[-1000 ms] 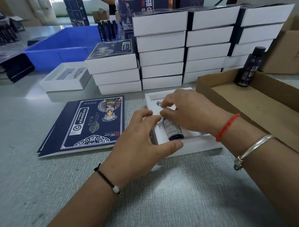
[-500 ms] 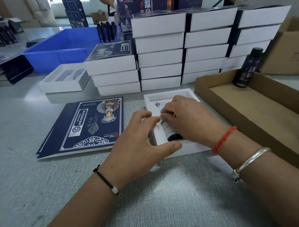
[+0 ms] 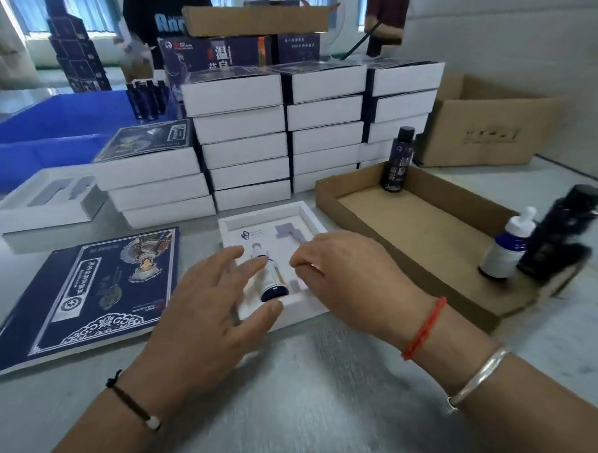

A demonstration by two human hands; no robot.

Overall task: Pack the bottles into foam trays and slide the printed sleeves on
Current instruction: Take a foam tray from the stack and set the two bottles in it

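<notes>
At counter [image 3: 317,398] centre, foam tray [image 3: 311,227] holds 1 small bottle [image 3: 270,276] lying in its left slot, dark base toward 6 o'clock; right slot shows bare grey. Left hand [image 3: 212,304] hovers over the tray's left edge, fingers spread and relaxed, gripping nothing; right hand [image 3: 350,276] sits at the tray's 3 o'clock side, thumb and forefinger pinched together, can't tell if anything is between them. Printed sleeve [image 3: 92,292] lies flat at 9 o'clock of the tray; cardboard tray [image 3: 427,238] at 3 o'clock holds a dark bottle [image 3: 400,158] upright and a white bottle [image 3: 505,249].
</notes>
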